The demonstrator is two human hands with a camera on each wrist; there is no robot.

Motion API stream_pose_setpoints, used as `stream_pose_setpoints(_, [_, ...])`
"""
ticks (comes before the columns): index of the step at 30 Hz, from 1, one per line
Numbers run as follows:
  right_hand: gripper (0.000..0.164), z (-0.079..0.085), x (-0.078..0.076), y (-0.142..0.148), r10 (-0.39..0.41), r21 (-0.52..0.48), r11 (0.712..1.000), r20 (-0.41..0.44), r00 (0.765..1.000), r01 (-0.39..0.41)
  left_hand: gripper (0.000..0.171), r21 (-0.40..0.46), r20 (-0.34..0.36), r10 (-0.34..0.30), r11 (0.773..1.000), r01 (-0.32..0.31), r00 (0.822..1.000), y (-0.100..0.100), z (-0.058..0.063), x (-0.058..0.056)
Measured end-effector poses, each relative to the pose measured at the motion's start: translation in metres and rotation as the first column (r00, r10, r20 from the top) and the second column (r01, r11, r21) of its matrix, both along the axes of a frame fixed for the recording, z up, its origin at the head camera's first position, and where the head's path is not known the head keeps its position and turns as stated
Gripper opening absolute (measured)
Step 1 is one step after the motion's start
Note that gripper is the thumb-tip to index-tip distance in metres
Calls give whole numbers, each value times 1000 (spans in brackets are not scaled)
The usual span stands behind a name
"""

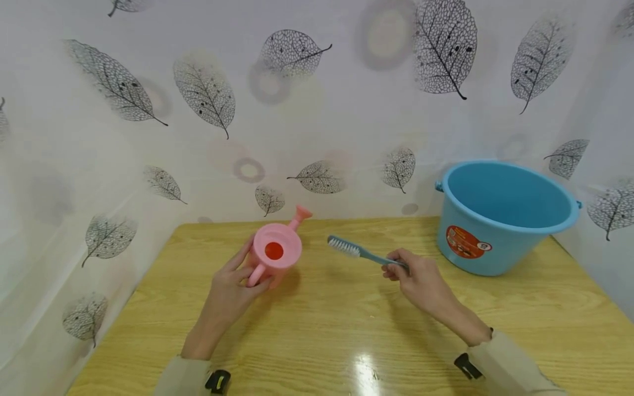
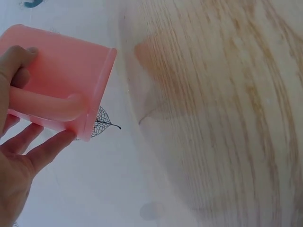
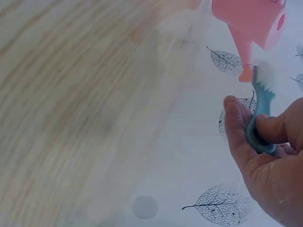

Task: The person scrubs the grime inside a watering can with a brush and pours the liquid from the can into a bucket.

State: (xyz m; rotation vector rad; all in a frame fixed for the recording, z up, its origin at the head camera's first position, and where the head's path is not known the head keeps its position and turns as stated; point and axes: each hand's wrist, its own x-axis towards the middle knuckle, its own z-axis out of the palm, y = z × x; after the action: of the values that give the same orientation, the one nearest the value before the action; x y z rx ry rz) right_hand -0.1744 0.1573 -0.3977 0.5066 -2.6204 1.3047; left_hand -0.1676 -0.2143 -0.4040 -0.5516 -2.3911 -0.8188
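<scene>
A pink toy watering can (image 1: 277,247) with a round top opening and a short spout is gripped by my left hand (image 1: 230,291) around its body and handle. In the left wrist view the can (image 2: 66,71) appears above the wood surface, fingers along its side and the thumb by the handle. My right hand (image 1: 418,280) pinches the handle end of a blue-grey scrubbing brush (image 1: 364,253), whose white bristles point toward the can. The right wrist view shows the brush (image 3: 261,104) between thumb and fingers, its head overlapping the can's spout in that view.
A large light-blue bucket (image 1: 495,220) with a red label stands at the right rear of the wooden table (image 1: 317,341). Behind the table hangs a white backdrop (image 1: 337,121) printed with dark leaves. It also runs along both sides.
</scene>
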Motion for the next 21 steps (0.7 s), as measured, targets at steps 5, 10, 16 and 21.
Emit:
stream_pose_setpoints(5, [16,4,-2,0,42,13,999,-251,967,-40,25,-58,-87,-13,998,8,996,2,0,-1])
stream_pose_setpoints(10, [19,10,-7,-2,82,58,996,-450,889,-62,28,-120,-118,-16,993,2,993,2,-1,-2])
stream_pose_setpoints(16, [24,22,-11,-7,172,118,985,-545,821,-128,29,-166,-150,-42,986,17,988,3,-1,-5])
stream_pose_setpoints(21, [24,30,-15,-13,235,170,971,-563,793,-167,28,-207,-162,-59,978,24,985,5,0,-5])
